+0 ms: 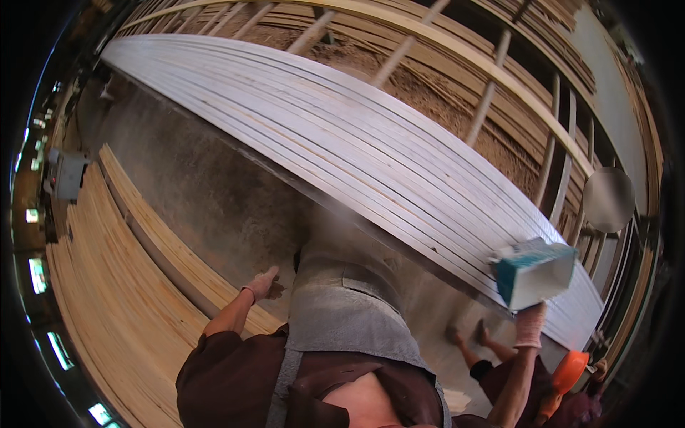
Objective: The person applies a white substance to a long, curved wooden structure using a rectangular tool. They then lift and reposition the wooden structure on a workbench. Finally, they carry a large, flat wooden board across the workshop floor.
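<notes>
My right hand [531,324], in a pinkish glove, is raised at the right and grips a teal and white block [534,273]. The block is pressed against the near end of a long row of white-painted slats [357,143], which run from upper left to lower right on a wooden rack. My left hand [261,283], also gloved, hangs by my side over the grey floor, its fingers loosely apart with nothing in them. A grey apron [342,314] over a dark red shirt covers my front.
Stacks of pale wooden boards [121,285] lie along the left. The grey concrete floor [207,200] runs between them and the rack. A round grey disc [608,198] stands at the right. Low at the right crouches another person with an orange cap [571,369].
</notes>
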`<state>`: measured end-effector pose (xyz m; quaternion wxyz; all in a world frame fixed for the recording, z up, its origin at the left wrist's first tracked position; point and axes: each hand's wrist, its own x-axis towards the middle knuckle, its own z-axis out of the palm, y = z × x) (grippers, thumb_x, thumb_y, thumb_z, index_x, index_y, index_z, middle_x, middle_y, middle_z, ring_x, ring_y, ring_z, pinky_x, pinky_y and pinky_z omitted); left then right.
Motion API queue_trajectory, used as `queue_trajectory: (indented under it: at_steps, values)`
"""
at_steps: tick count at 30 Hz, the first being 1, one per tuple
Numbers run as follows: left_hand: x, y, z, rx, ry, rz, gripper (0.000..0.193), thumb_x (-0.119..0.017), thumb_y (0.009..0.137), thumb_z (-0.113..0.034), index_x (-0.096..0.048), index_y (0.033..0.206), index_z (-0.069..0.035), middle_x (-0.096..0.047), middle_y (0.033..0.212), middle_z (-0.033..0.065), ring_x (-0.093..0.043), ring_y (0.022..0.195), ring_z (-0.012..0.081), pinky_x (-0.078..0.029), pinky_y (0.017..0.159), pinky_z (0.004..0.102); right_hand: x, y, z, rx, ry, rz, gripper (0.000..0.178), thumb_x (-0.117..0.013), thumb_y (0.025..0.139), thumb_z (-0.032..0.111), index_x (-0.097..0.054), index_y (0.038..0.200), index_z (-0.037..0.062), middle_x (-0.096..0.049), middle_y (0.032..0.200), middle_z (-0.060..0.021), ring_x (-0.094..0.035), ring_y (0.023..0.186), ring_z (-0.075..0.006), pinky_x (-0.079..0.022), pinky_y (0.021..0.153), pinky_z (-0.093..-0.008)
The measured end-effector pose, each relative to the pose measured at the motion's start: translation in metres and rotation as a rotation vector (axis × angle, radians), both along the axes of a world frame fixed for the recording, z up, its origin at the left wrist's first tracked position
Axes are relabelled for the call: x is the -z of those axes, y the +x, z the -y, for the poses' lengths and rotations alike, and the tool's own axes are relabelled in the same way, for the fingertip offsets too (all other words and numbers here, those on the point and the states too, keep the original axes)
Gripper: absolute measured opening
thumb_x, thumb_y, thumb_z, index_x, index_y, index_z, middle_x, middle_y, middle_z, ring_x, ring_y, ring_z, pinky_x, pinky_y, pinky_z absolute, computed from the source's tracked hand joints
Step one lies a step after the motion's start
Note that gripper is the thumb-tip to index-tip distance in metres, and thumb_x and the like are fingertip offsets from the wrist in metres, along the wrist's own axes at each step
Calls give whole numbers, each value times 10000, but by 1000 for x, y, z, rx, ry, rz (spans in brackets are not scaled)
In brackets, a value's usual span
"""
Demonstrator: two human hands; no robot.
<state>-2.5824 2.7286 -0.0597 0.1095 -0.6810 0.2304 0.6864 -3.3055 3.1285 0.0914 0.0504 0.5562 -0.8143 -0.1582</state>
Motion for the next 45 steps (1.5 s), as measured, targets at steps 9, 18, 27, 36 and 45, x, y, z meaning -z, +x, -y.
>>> queue_trajectory:
  at_steps: [9, 18, 27, 36, 45]
  values:
    - [43, 180, 22, -254, -73, -130, 915, -472, 973, -615, -278, 1562, 58, -598, 1345, 311, -674, 1089, 405, -511, 978, 478, -51, 255, 432, -453, 255, -710, 210, -655, 791, 198, -755, 963, 130, -662, 735, 0, -608, 547, -185, -391, 390, -397]
    - [53, 254, 152, -328, -356, -112, 908, -473, 967, -681, -366, 1529, 23, -585, 1373, 251, -649, 1123, 364, -515, 962, 468, -74, 461, 788, -168, -358, 581, 311, -559, 958, 306, -683, 1022, 28, -720, 895, -226, -699, 869, -414, -545, 752, -507]
    - [52, 263, 199, -417, -261, -142, 893, -472, 976, -679, -390, 1520, 24, -661, 996, 159, -636, 834, 244, -541, 752, 389, -66, 292, 555, -221, -54, -216, 73, -621, 856, 88, -681, 881, 55, -622, 715, -102, -617, 667, -291, -483, 605, -390]
    - [51, 260, 130, -426, 113, -91, 889, -460, 981, -631, -362, 1495, 88, -613, 1143, 248, -602, 747, 255, -508, 653, 380, -143, 179, 397, 630, -226, 146, 260, -590, 916, 151, -741, 1126, 120, -739, 1105, -114, -703, 1026, -249, -549, 796, -390]
    - [51, 293, 244, -597, 12, -78, 964, -526, 948, -689, -310, 1522, 54, -611, 1186, 241, -617, 719, 264, -524, 684, 382, -80, 297, 689, -108, 239, -207, 256, -595, 909, 162, -754, 1107, 130, -749, 1067, -68, -719, 967, -216, -564, 705, -379]
